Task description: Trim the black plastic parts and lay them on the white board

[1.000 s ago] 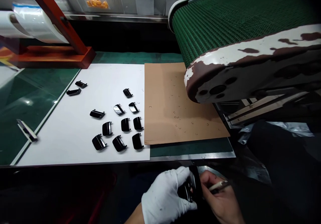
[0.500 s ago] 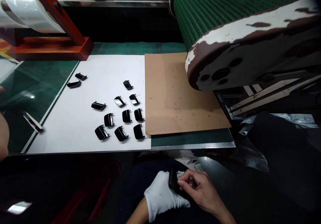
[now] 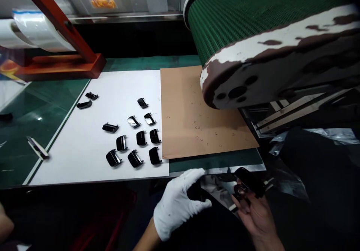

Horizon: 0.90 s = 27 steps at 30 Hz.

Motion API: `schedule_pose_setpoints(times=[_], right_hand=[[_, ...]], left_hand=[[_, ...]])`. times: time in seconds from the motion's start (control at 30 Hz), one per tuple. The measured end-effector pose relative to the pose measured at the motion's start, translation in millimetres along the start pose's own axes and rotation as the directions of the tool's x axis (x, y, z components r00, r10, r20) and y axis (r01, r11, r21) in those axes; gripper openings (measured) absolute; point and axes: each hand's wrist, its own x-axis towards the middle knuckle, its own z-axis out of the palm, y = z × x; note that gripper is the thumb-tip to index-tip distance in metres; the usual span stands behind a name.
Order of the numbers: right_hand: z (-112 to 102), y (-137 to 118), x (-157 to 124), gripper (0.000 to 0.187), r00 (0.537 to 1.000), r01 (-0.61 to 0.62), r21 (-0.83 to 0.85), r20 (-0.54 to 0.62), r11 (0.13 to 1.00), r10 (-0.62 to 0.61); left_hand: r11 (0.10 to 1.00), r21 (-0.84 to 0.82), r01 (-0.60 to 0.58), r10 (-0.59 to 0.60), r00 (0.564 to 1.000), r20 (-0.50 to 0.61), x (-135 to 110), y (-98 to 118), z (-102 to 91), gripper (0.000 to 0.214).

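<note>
My left hand (image 3: 178,204), in a white glove, is above my lap just below the table edge. Its thumb and fingers are spread apart, with only darkness showing between them. To its right, my bare right hand (image 3: 257,213) grips a glossy black plastic part (image 3: 250,179) near the table's front right corner. A dark, ring-like item (image 3: 240,191) shows at the same fingers, too unclear to name. Several similar black plastic parts (image 3: 135,158) with small prongs lie on the white sheet (image 3: 70,146).
Brown cardboard (image 3: 180,112) with small dark curled bits lies right of the sheet. A green conveyor belt (image 3: 239,14) overhangs it. A red stand (image 3: 95,65) with film rolls, a cutter-like tool (image 3: 38,148) and part of another person's hand (image 3: 5,223) are at left.
My hands were together over a black part in my lap. They have moved up and apart, the right one carrying a black part to the right; the left hand's fingers have spread.
</note>
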Motion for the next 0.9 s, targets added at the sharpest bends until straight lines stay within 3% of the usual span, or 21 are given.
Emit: schedule_pose_setpoints(times=[0.13, 0.27, 0.37, 0.5, 0.63, 0.7, 0.9], right_hand=[[13, -7, 1, 0.028, 1.000, -0.018, 0.084, -0.007, 0.996, 0.018], [23, -16, 3, 0.028, 0.999, -0.017, 0.107, -0.050, 0.994, 0.022], [28, -23, 4, 0.030, 0.998, -0.026, 0.102, -0.059, 0.994, 0.032], [33, -26, 4, 0.033, 0.996, -0.034, 0.092, -0.084, 0.995, 0.042], [37, -23, 2, 0.036, 0.990, -0.045, 0.066, -0.130, 0.997, 0.053], [41, -21, 0, 0.038, 0.989, -0.062, 0.043, -0.133, 0.997, 0.068], [51, -20, -6, 0.037, 0.994, -0.095, -0.054, -0.061, 0.994, 0.092]], left_hand=[[0.978, 0.181, -0.103, 0.116, 0.991, -0.062, 47, 1, -25.3, 0.061], [0.924, 0.369, -0.105, 0.130, 0.991, -0.044, 101, 0, -43.0, 0.044], [0.891, 0.444, -0.095, 0.132, 0.990, -0.053, 116, 1, -45.9, 0.039], [0.892, 0.443, -0.090, 0.162, 0.979, -0.128, 88, 16, -33.7, 0.064], [0.946, 0.148, -0.289, 0.293, 0.956, -0.010, 47, 30, -4.9, 0.098], [0.939, 0.087, -0.332, 0.332, 0.943, 0.019, 37, 31, 8.9, 0.109], [0.954, 0.079, -0.289, 0.289, 0.957, 0.017, 35, 25, 18.0, 0.104]])
